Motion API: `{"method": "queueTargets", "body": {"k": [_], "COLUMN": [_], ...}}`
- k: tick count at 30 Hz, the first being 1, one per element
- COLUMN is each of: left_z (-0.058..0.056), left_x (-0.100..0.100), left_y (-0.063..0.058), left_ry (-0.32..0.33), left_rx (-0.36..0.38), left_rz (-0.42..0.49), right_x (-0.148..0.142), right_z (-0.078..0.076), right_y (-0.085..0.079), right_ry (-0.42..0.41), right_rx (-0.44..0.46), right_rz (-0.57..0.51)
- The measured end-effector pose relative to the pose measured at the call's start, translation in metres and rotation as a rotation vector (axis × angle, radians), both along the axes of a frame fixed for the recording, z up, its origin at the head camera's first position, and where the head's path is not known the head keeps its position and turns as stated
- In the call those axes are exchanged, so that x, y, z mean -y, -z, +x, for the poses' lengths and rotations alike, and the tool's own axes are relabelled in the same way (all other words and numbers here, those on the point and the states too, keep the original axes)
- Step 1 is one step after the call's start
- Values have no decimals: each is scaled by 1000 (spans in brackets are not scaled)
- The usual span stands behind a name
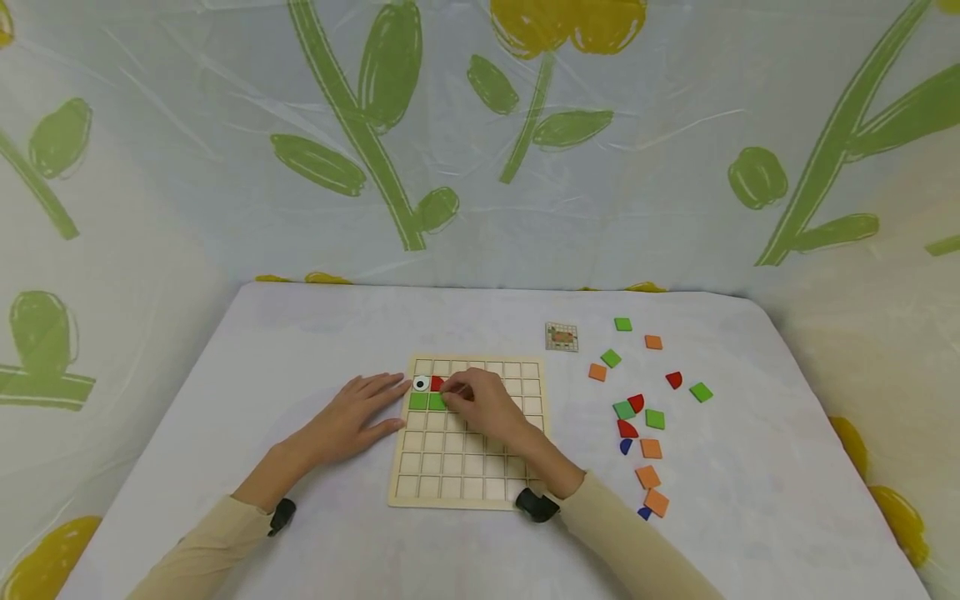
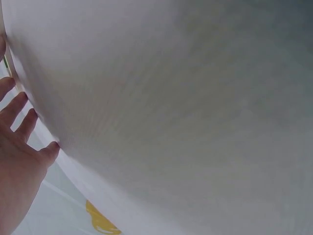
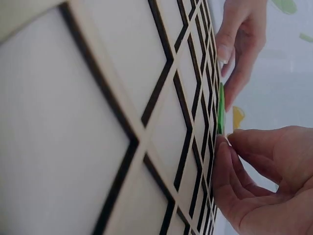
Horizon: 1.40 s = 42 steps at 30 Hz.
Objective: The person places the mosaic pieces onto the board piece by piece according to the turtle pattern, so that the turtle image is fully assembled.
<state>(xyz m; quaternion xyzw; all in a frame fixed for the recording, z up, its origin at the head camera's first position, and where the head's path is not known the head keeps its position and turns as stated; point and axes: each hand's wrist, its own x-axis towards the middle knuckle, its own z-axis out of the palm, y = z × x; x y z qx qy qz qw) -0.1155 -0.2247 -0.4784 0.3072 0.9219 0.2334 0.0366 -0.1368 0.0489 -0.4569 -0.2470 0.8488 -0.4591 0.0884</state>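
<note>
My right hand point(image 1: 483, 404) reaches over the wooden grid board point(image 1: 442, 442), fingers bent. Its thumb and fingertips pinch a red tile point(image 1: 437, 383) at its right side, in the second row from the top. The fingers partly hide that tile. To its left sits a white tile with a black dot point(image 1: 421, 383). Directly below, two green square tiles point(image 1: 418, 402) lie side by side; a green tile point(image 3: 221, 107) also shows beside the fingertips in the right wrist view. My left hand point(image 1: 356, 419) lies with fingers spread, fingertips at the board's left edge.
A small picture card point(image 1: 562, 337) lies behind the board's right corner. Scattered right of the board are several loose tiles: green squares point(image 1: 655, 419), orange squares point(image 1: 651, 449), red quarter circles point(image 1: 674, 380) and blue pieces point(image 1: 626, 447). A flowered curtain point(image 1: 585, 208) hangs behind the table.
</note>
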Motion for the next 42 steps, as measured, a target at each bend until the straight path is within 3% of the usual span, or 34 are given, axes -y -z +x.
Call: {"method": "queueTargets", "body": {"k": [11,22,42], "left_z": [1,2,3], "left_x": [-2,-2,-2], "left_y": [-2,0,0], "left_ry": [-5,-4,-13], "left_rx": [-6,-11,2], "left_rz": [2,2,1], "right_x": [-24,-57,-124], "right_z": [6,10,19], "right_y": [-8,-9,-11], "right_ry": [-23,25,203], "right_rx": [10,21,-115], "right_rz": [34,63,92]}}
